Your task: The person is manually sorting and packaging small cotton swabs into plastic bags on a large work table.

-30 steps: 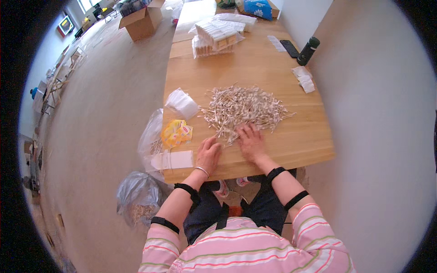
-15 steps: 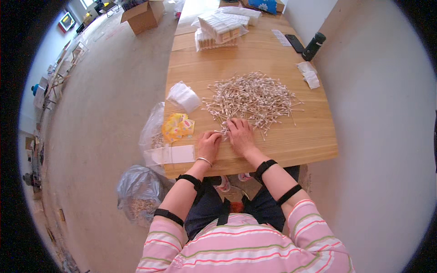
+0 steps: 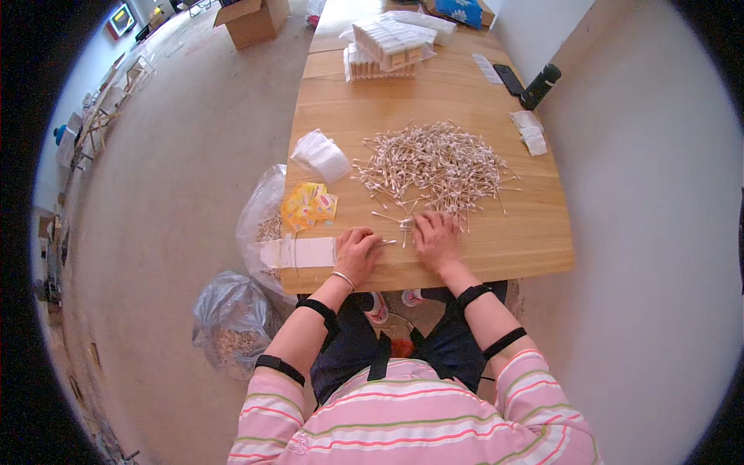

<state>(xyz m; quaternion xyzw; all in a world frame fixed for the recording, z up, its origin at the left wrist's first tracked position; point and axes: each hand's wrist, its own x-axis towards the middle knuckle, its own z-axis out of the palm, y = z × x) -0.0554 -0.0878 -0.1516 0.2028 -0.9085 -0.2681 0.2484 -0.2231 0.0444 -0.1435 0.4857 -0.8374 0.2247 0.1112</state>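
Observation:
A loose pile of cotton swabs (image 3: 438,164) with white tips lies spread on the wooden table. My left hand (image 3: 358,254) is closed near the front edge, pinching cotton swabs whose white tips poke out past the fingertips to the right. At the pile's near side, my right hand (image 3: 436,239) has its fingers curled down around a few swabs, with white tips showing beside the thumb; its fingertips are partly hidden. Just left of my left hand lies a flat white strip (image 3: 314,253). Yellow printed packets (image 3: 308,208) lie beyond it.
Clear plastic sleeves (image 3: 320,155) sit left of the pile. Wrapped bundles (image 3: 391,45) are stacked at the far end. A dark bottle (image 3: 540,87), a phone (image 3: 508,79) and white wrappers (image 3: 528,133) line the right edge by the wall. A grey bag (image 3: 232,318) stands on the floor.
My hands have moved apart; the right one has shifted right along the pile's near side. Swab tips now show between them, sticking out from my left hand. The whole view has shifted slightly.

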